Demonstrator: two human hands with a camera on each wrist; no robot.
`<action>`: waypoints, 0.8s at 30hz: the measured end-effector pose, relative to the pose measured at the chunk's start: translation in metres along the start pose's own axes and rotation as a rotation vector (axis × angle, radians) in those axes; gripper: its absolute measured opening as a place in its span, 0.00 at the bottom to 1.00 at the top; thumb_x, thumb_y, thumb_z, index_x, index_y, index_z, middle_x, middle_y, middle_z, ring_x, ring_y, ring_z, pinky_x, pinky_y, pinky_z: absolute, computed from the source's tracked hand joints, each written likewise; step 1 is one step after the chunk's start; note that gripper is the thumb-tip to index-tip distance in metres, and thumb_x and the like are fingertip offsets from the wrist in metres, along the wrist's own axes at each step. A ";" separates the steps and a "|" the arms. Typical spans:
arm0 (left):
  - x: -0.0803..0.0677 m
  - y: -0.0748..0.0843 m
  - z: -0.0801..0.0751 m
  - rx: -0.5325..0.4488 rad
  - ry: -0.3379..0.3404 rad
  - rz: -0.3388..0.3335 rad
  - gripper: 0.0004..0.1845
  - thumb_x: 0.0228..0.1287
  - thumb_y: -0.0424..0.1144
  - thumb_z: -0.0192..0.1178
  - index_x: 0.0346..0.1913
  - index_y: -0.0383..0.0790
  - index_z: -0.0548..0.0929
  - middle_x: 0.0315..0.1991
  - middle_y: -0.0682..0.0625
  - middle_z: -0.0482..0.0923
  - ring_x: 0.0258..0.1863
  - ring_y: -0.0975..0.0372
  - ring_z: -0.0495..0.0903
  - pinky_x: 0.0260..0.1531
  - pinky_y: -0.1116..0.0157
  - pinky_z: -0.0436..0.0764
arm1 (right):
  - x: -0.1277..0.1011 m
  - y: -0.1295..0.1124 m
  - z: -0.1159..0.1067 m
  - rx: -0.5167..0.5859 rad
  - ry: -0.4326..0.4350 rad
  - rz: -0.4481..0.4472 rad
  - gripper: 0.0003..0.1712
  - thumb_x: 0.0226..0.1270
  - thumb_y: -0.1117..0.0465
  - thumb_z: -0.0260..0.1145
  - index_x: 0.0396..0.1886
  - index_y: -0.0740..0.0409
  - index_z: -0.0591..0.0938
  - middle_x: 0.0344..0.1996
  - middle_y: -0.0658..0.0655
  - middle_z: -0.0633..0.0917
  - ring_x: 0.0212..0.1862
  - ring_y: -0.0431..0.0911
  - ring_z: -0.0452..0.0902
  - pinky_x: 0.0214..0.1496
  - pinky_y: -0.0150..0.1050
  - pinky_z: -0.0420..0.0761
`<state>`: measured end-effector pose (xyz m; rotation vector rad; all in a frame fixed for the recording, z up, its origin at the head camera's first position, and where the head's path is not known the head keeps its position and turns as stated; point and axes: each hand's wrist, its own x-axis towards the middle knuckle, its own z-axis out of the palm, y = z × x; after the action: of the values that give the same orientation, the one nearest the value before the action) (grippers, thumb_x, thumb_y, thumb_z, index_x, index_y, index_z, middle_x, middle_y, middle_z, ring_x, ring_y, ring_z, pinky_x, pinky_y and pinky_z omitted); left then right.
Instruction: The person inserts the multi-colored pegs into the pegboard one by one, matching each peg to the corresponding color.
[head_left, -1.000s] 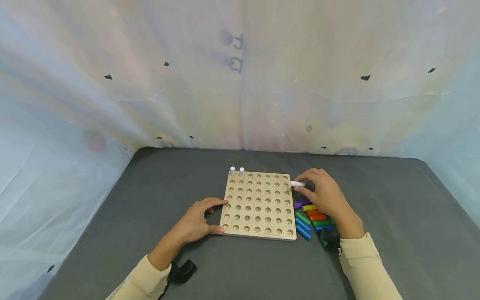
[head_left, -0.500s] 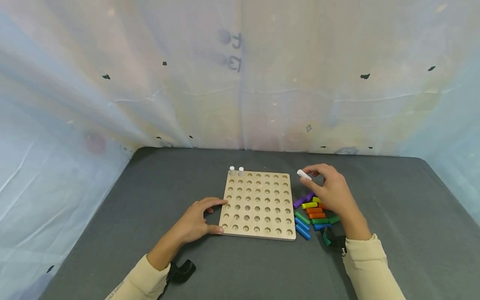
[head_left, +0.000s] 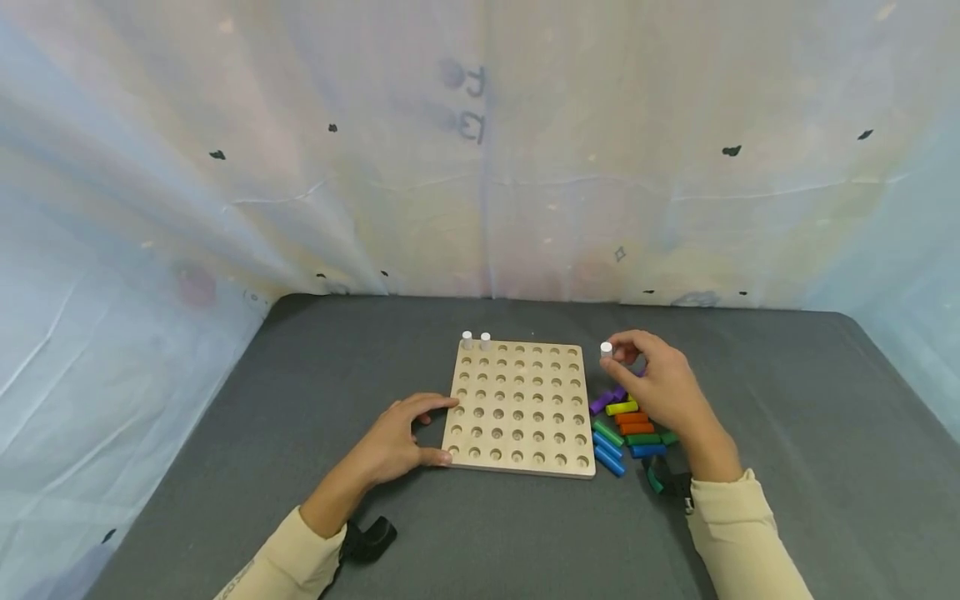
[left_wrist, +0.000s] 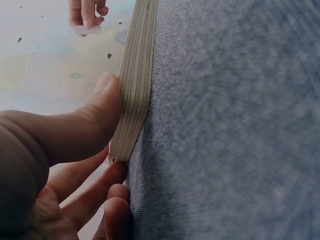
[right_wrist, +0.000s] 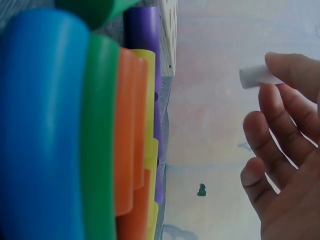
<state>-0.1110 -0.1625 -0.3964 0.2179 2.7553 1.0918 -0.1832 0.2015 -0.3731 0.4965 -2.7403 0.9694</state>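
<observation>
A light wooden pegboard (head_left: 528, 407) with rows of round holes lies flat on the table. Two white pegs (head_left: 485, 342) stand upright in its far left holes. My left hand (head_left: 393, 446) rests against the board's left side, its thumb near the front corner and index fingertip farther up. The left wrist view has the thumb (left_wrist: 95, 112) touching the board's layered edge. Beyond the board's far right corner, my right hand (head_left: 663, 383) pinches another white peg (head_left: 606, 350) by thumb and fingertips, raised and roughly upright. In the right wrist view this white peg (right_wrist: 252, 76) sticks out past the fingertips.
Right of the board lies a pile of loose pegs: blue pegs (head_left: 609, 461), green pegs (head_left: 641, 439), orange pegs (head_left: 636, 428), yellow pegs (head_left: 621, 408) and purple pegs (head_left: 601, 403). Behind the grey table (head_left: 375, 333) hangs a pale patterned curtain (head_left: 562, 167).
My right hand has lifted the white peg from beside the board's right edge and turned it from lying sideways to roughly upright. The left hand stays against the board.
</observation>
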 end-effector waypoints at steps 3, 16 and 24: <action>-0.001 0.000 0.002 -0.014 -0.002 -0.009 0.38 0.44 0.41 0.80 0.63 0.59 0.80 0.63 0.54 0.76 0.50 0.60 0.73 0.39 0.64 0.74 | -0.001 -0.001 0.000 -0.014 -0.017 0.012 0.17 0.71 0.51 0.65 0.53 0.55 0.81 0.40 0.53 0.83 0.40 0.48 0.75 0.38 0.39 0.71; 0.002 0.000 0.003 -0.042 0.001 0.021 0.38 0.44 0.40 0.80 0.63 0.57 0.80 0.63 0.53 0.76 0.50 0.59 0.73 0.38 0.65 0.74 | 0.001 -0.005 -0.006 -0.048 -0.010 -0.034 0.13 0.69 0.56 0.68 0.50 0.55 0.83 0.39 0.54 0.84 0.43 0.50 0.79 0.39 0.41 0.73; 0.002 -0.002 0.001 -0.010 0.012 0.039 0.37 0.44 0.41 0.81 0.62 0.56 0.80 0.63 0.52 0.77 0.49 0.60 0.73 0.37 0.67 0.72 | 0.005 -0.018 0.008 -0.015 -0.051 -0.050 0.14 0.70 0.54 0.68 0.51 0.52 0.83 0.40 0.51 0.84 0.42 0.46 0.79 0.37 0.39 0.73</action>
<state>-0.1130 -0.1629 -0.3987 0.2654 2.7664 1.1193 -0.1822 0.1825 -0.3672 0.5927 -2.7634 0.9359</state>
